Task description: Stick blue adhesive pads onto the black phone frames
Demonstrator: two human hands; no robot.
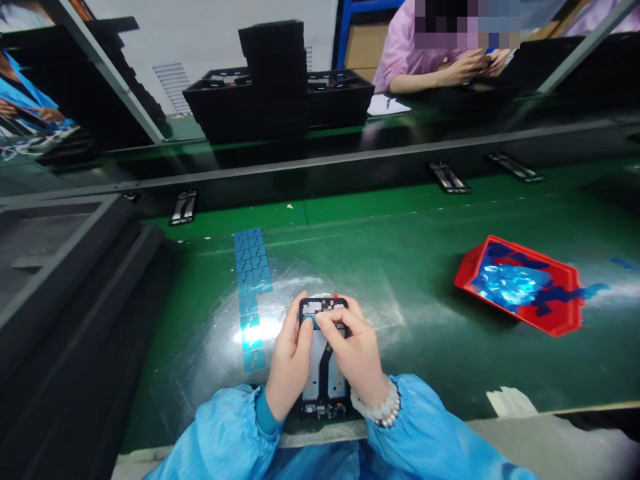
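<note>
An opened phone body (315,375), with a silver inside and a black ribbon cable down its middle, lies upright before me at the table's front edge. My left hand (289,363) is closed round its left side, thumb resting near the upper part. Over the upper right of the phone, my right hand (359,350) has its thumb and index finger pinched at a small blue sticker (314,321) below the circuit board. The fingers partly cover this sticker. Left of the phone, a strip of blue stickers (251,261) lies on the table.
A red tray (563,317) with crumpled blue film stands at right. More phone bodies (184,207) lie along the back ledge. Black foam trays (65,267) are stacked at left. Beyond the ledge are black bins (273,93) and a person in a pink top (400,57).
</note>
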